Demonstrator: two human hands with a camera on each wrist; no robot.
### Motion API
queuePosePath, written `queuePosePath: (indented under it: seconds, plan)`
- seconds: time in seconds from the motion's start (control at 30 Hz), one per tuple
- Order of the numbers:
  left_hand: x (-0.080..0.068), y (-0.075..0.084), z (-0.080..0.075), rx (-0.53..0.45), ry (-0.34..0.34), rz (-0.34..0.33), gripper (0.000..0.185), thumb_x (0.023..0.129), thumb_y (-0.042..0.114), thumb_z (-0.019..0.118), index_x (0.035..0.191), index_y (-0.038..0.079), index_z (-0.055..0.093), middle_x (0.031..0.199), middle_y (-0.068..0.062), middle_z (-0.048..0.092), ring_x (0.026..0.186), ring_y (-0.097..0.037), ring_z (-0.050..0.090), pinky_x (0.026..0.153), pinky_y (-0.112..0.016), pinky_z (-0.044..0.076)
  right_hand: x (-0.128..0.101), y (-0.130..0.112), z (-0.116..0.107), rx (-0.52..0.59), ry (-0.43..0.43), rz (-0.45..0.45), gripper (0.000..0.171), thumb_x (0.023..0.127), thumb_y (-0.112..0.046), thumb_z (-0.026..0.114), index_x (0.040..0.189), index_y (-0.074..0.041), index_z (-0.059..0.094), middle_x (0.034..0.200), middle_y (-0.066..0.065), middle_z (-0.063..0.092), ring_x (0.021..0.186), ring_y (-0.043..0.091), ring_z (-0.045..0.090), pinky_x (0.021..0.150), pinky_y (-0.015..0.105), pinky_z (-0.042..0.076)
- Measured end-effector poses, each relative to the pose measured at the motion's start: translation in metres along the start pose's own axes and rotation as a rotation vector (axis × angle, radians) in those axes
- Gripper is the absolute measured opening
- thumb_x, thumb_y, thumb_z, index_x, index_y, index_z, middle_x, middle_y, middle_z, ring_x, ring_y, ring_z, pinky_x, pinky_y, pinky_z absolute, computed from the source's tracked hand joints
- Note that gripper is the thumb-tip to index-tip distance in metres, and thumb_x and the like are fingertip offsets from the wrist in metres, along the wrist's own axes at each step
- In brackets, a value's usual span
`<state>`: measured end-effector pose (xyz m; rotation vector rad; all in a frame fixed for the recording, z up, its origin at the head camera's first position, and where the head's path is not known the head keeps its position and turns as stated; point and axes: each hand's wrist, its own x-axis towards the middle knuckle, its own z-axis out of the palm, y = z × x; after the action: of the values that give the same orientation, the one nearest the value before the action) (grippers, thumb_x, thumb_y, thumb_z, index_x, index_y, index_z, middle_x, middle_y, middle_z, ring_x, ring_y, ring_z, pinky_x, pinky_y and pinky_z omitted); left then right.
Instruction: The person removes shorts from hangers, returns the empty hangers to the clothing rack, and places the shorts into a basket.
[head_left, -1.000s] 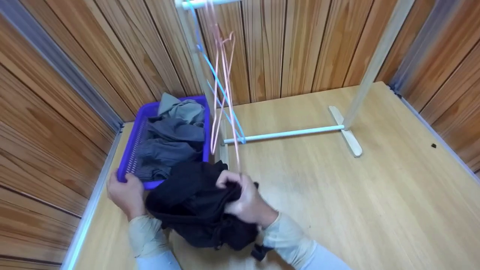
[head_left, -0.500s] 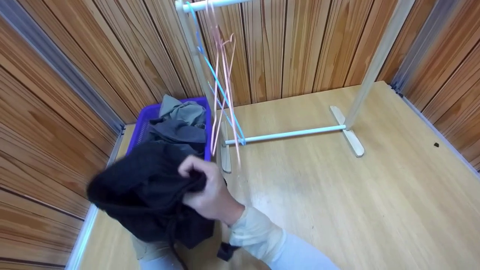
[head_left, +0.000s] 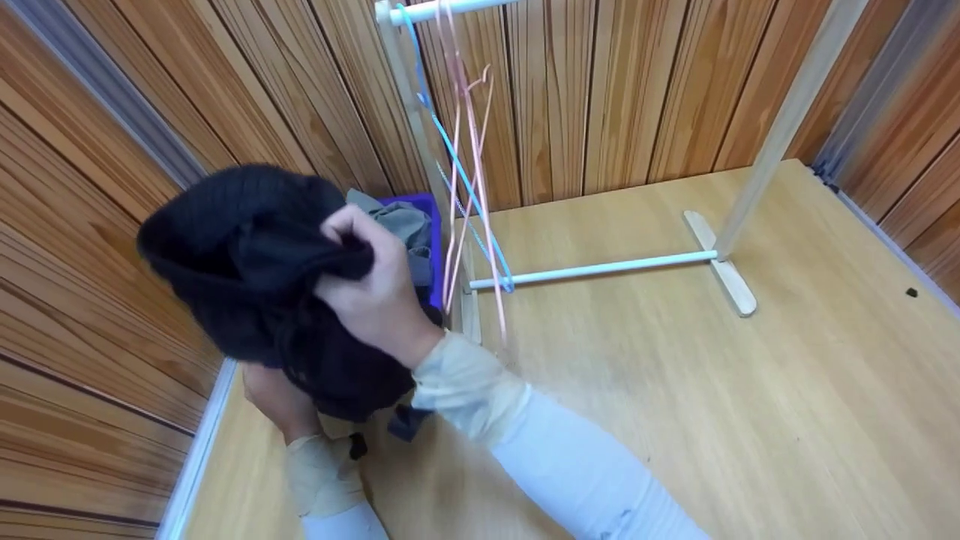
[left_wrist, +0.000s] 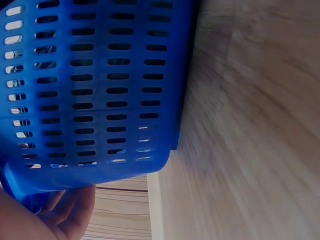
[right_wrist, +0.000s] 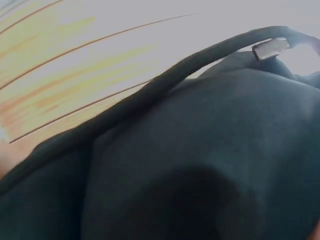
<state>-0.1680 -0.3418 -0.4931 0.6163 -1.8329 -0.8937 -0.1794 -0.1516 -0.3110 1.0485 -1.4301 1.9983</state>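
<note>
Here, at the far left, the black garment (head_left: 255,277) hangs bunched in the air above the blue basket (head_left: 429,247), which sits on the wooden floor (head_left: 675,390) against the wall. Below it, the left hand (head_left: 274,397) is mostly hidden; whether its fingers grip anything cannot be told, though they lie at the basket's corner. The right hand (head_left: 371,289) clutches the garment, fingers curled into the cloth. Further right, pink and blue hangers (head_left: 469,165) dangle from the drying rack (head_left: 600,266).

the right hand (head_left: 375,296) is raised with its fingers curled tight in a grip, pale sleeve running back toward the lower edge of the view, while the left hand (head_left: 274,397) sits lower, mostly hidden, fingers barely showing.
</note>
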Motion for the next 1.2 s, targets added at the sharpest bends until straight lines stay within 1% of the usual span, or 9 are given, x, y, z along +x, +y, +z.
queuePosePath:
  seconds: [0.1,0.17,0.3,0.47,0.57,0.7,0.9,1.03,1.2]
  plan:
    - [0.003,-0.001,-0.001,0.027,-0.012,-0.058,0.03,0.1,0.011,0.059,0.114,-0.015,0.067,0.111,-0.039,0.068,0.11,-0.055,0.062,0.104,-0.062,0.047,0.013,0.009,0.008,-0.005,0.051,0.009,0.02,0.075,0.009,0.068,0.089,0.003,0.055,0.088,0.018,0.059,0.089,0.007,0.056,0.086,0.021,0.048]
    - [0.005,0.0,-0.001,0.045,-0.04,-0.136,0.033,0.099,0.01,0.061,0.123,-0.011,0.068,0.121,-0.037,0.07,0.12,-0.053,0.063,0.111,-0.059,0.047,0.023,0.013,0.012,-0.025,0.077,0.015,0.02,0.076,0.009,0.07,0.09,0.004,0.056,0.089,0.017,0.061,0.088,0.005,0.056,0.086,0.021,0.05]
    - [0.007,0.004,0.002,0.024,-0.1,-0.232,0.039,0.099,0.008,0.057,0.134,-0.008,0.065,0.135,-0.033,0.067,0.132,-0.048,0.061,0.12,-0.055,0.044,0.048,0.013,0.011,-0.07,0.116,0.002,0.021,0.076,0.01,0.071,0.091,0.004,0.058,0.089,0.015,0.062,0.087,0.001,0.056,0.086,0.02,0.052]
    - [0.004,0.01,0.002,0.004,-0.148,-0.29,0.048,0.098,0.009,0.053,0.143,-0.006,0.06,0.146,-0.031,0.062,0.142,-0.046,0.056,0.126,-0.052,0.04,0.075,0.007,0.007,-0.101,0.185,-0.034,0.019,0.078,0.011,0.069,0.092,0.002,0.059,0.088,0.011,0.062,0.085,0.002,0.057,0.083,0.019,0.051]
    - [0.003,0.012,0.002,0.01,-0.157,-0.31,0.05,0.099,0.01,0.053,0.146,-0.006,0.058,0.15,-0.03,0.06,0.146,-0.044,0.053,0.128,-0.051,0.038,0.081,0.008,0.007,-0.114,0.213,-0.038,0.017,0.081,0.01,0.069,0.091,0.001,0.059,0.087,0.01,0.062,0.083,0.001,0.057,0.081,0.018,0.05]
    - [0.003,0.012,-0.001,0.017,-0.149,-0.321,0.05,0.098,0.01,0.053,0.146,-0.006,0.058,0.151,-0.029,0.059,0.147,-0.044,0.052,0.128,-0.05,0.037,0.076,0.023,0.009,-0.198,0.237,-0.015,0.015,0.081,0.006,0.071,0.089,-0.001,0.061,0.085,0.007,0.065,0.081,0.0,0.057,0.08,0.017,0.05]
    - [0.007,0.007,-0.006,0.023,-0.149,-0.323,0.05,0.099,0.01,0.053,0.146,-0.006,0.058,0.15,-0.029,0.06,0.146,-0.045,0.053,0.127,-0.051,0.038,0.052,0.06,0.011,-0.298,0.249,0.042,0.015,0.079,0.004,0.073,0.088,-0.003,0.063,0.082,0.005,0.067,0.077,0.004,0.059,0.077,0.017,0.051]
    - [0.008,0.004,-0.012,-0.004,-0.14,-0.326,0.048,0.1,0.007,0.055,0.145,-0.006,0.059,0.15,-0.03,0.06,0.146,-0.045,0.054,0.128,-0.05,0.038,0.034,0.081,0.013,-0.33,0.228,0.043,0.015,0.078,0.004,0.072,0.088,-0.003,0.063,0.083,0.007,0.068,0.078,0.011,0.062,0.079,0.02,0.053]
    - [0.007,0.004,-0.015,0.0,-0.151,-0.34,0.046,0.102,0.006,0.054,0.146,-0.006,0.058,0.151,-0.03,0.059,0.147,-0.045,0.053,0.128,-0.051,0.037,0.012,0.105,0.01,-0.378,0.19,0.052,0.015,0.078,0.004,0.073,0.087,-0.002,0.063,0.083,0.007,0.067,0.081,0.016,0.063,0.082,0.026,0.055]
